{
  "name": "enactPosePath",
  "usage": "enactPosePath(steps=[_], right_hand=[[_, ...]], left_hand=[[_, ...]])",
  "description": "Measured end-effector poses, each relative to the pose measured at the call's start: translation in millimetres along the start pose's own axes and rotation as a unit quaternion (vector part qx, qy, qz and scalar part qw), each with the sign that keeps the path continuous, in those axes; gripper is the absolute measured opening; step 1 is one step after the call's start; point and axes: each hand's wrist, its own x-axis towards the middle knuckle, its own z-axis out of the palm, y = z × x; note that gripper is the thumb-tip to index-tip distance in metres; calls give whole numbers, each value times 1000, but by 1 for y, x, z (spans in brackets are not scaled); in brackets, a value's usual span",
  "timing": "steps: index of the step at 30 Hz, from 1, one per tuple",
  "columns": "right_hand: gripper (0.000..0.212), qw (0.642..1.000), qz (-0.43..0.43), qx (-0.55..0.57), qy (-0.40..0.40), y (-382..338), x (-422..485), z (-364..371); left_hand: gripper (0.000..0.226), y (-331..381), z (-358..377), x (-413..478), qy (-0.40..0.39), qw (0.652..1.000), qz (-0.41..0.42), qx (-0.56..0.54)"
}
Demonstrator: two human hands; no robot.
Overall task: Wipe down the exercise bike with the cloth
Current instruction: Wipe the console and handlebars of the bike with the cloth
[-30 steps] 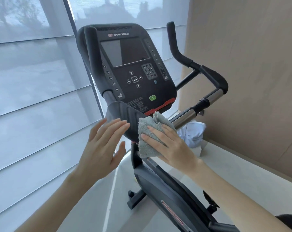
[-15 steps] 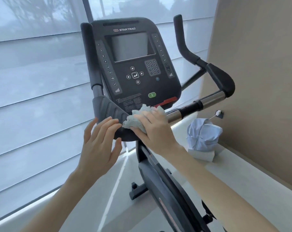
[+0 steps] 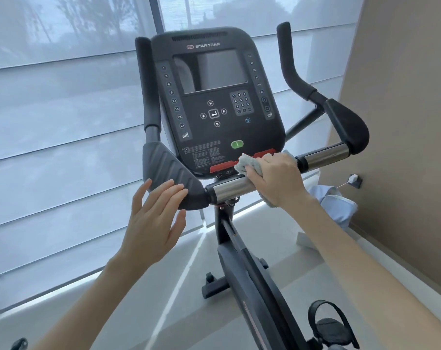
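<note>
Cloth (image 3: 243,164) now further right, grey, crumpled, on chrome handlebar (image 3: 229,189).

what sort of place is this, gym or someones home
Likely a gym or fitness room, perhaps a home one: an exercise bike with a keypad console stands beside tall sheer window blinds.
</note>
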Motion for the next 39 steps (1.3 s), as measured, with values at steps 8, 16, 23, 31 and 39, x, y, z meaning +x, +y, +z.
enactPosePath(steps=[8, 16, 23, 31, 39], right_hand=[[52, 925, 32, 88, -368, -61, 54, 4], [46, 997, -51, 38, -40, -79, 2, 11], [40, 991, -103, 21, 81, -31, -37, 24], [44, 998, 36, 25, 41, -47, -8, 11], [35, 993, -30, 35, 108, -89, -33, 32]], left_hand=[[36, 1, -9, 0, -29, 1000, -7, 9], [40, -6, -14, -2, 1, 999, -36, -9], [41, -2, -12, 0, -11, 999, -36, -13], [39, -10, -16, -17, -29, 1000, -2, 2], [39, -14, -18, -18, -30, 999, 14, 8]])
